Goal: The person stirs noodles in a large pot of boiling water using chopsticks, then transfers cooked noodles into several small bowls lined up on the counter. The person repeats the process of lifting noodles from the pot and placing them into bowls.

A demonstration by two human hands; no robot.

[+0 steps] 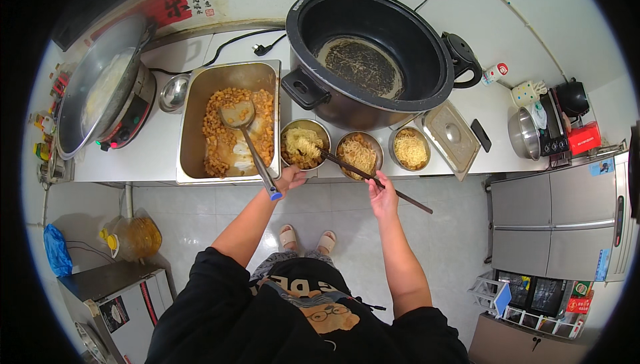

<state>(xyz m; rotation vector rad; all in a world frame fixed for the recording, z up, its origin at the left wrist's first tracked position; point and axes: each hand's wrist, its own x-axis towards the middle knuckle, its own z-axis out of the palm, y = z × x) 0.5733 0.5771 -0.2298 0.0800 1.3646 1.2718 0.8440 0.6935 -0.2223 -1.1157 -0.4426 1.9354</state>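
Note:
My right hand [384,196] holds a pair of dark chopsticks [405,198], whose tips reach into noodles [303,141] in the left metal bowl [327,134]. Diced brown food lies under those noodles. At the counter's front edge, my left hand [291,179] grips the near side of this bowl, partly behind a spatula handle. The middle metal bowl [380,151] and the right metal bowl [427,146] also contain noodles with brown pieces. To the left stands a deep steel pan [192,139] of diced food in sauce, with a long-handled spatula [252,151] resting in it.
A large black electric pot [370,91] stands behind the bowls. Right of it lie a steel lid [452,136] and a black phone-like object [481,135]. A wide wok [67,129] on a heater and a steel ladle [175,91] are at left. Power cords cross the back.

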